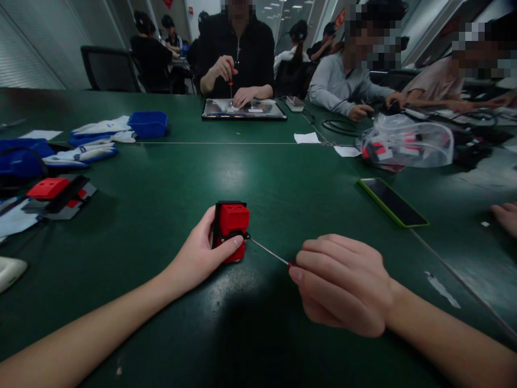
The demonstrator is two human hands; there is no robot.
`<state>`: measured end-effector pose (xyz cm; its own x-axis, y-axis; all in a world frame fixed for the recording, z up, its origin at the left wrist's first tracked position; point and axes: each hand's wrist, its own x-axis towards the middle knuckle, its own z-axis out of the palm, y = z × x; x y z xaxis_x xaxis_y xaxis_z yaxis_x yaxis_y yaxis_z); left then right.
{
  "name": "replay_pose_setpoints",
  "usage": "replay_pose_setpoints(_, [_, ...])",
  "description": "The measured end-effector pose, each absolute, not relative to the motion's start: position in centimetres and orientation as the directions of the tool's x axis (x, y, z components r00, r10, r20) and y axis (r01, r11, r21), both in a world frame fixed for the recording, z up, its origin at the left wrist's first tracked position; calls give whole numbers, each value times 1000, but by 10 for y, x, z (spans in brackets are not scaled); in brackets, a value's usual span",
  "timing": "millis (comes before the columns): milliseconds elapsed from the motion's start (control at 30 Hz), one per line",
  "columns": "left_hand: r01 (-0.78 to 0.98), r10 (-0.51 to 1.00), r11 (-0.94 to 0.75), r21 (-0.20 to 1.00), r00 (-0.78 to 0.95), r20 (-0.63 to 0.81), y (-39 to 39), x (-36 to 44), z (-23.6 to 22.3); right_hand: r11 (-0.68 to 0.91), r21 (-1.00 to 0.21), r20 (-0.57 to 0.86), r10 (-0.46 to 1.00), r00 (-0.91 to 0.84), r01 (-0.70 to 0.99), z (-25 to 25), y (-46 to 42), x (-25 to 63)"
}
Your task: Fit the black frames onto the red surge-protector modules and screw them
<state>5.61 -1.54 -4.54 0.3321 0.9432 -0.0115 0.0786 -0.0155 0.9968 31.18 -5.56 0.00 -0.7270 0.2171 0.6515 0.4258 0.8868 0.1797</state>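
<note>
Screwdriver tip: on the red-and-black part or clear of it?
On it, apparently: the screwdriver in the right hand ends at the red-and-black part near the left thumb. Cannot tell whether it's in a screw.

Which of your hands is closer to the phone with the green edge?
Right. The right hand, holding a screwdriver, is apart from the green-edged smartphone, on its near side. The left hand, holding a red-and-black part, is farther away, to the left.

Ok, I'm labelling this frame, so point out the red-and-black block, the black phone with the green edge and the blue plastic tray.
Red-and-black block point(235, 218): head view, upper red part.
Black phone with the green edge point(392, 202): head view, dark screen.
Blue plastic tray point(148, 126): head view, outer wall.
</note>
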Motion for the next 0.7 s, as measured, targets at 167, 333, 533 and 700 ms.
replay_pose_setpoints(167, [110,948,-28,994,317,-8,-15,56,-46,894,122,571,291,-767,430,-5,-58,318])
replay_pose_setpoints(333, [73,946,2,997,323,-26,-14,57,-45,890,94,589,311,-745,446,-7,-57,320])
replay_pose_setpoints(533, [91,948,-5,996,316,-24,-16,57,-45,879,68,568,355,-742,472,-9,-58,318])
replay_pose_setpoints(700, [98,949,-14,995,313,-18,-17,57,-45,888,78,647,301,-701,454,-6,-56,317])
